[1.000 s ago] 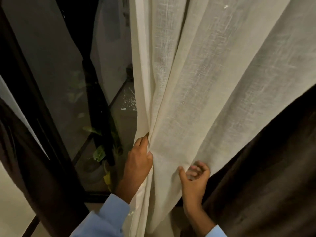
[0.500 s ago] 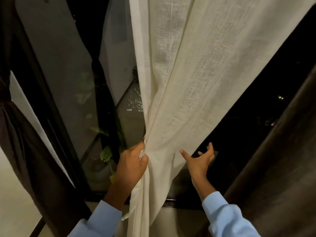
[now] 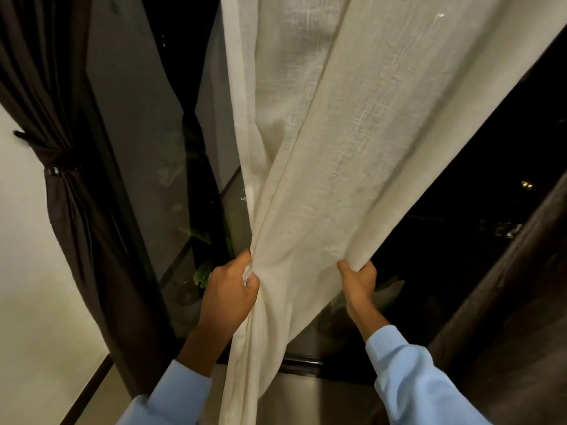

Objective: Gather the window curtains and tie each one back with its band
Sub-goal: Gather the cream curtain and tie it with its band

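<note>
Cream curtain (image 3: pixel 322 148) bunched in two hands

Hangs in front of the dark window glass (image 3: pixel 138 133), squeezed into a tight bunch by the left hand (image 3: pixel 228 296) and pinched at its loose edge by the right hand (image 3: pixel 357 280), thumb on top. Off to the left, a brown curtain (image 3: pixel 82 256) already tied with its band (image 3: pixel 52 162), maybe with a shiny clip.

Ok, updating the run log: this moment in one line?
step: gathering | cream curtain: partly bunched, untied | left hand: grips bunch | right hand: grips free edge
</note>
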Available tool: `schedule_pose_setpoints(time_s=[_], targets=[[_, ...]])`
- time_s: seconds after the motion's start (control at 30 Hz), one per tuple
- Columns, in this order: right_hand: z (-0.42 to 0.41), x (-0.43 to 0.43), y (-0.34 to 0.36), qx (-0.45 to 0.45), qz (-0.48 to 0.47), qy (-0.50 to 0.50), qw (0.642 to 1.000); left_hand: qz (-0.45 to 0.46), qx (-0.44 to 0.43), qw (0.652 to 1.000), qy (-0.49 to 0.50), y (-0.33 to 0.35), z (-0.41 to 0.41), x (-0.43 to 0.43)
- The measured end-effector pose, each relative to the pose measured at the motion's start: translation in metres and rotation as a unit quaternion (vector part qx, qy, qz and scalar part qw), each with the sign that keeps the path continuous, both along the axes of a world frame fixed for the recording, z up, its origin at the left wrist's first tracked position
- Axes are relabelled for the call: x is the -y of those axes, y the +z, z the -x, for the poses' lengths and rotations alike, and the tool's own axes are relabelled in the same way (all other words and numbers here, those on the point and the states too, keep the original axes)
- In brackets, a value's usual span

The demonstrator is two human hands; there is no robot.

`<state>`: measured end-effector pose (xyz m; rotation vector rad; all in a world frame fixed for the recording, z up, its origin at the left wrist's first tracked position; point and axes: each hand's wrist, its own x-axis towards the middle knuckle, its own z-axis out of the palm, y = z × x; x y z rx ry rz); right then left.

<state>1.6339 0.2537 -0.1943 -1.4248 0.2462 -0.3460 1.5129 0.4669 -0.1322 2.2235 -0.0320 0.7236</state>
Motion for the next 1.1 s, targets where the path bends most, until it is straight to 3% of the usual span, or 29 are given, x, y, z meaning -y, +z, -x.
schedule_pose_setpoints(time_s=[0.23,0.57,0.77,0.87,1.0,1.1], targets=[[0.099,-0.020,-0.007,0.081,-0.080,-0.106,0.988,-0.010,0.008,1.000,0.021,-0.004,-0.004,0.016],[0.152,-0.048,0.018,0.164,-0.002,-0.005,0.986,-0.057,0.006,0.998,0.000,-0.009,-0.018,0.056],[0.136,-0.044,0.019,0.173,0.053,0.034,0.983,-0.075,-0.003,0.997,0.004,-0.007,-0.018,0.057],[0.103,-0.038,0.022,0.141,0.065,0.000,0.988,-0.075,-0.001,0.997,-0.001,-0.010,-0.012,0.057],[0.076,-0.029,0.024,0.060,-0.022,-0.107,0.992,-0.069,0.000,0.997,-0.019,-0.015,-0.003,0.063],[0.098,-0.038,0.019,0.086,-0.058,-0.135,0.985,-0.077,-0.005,0.997,-0.013,-0.015,0.000,0.069]])
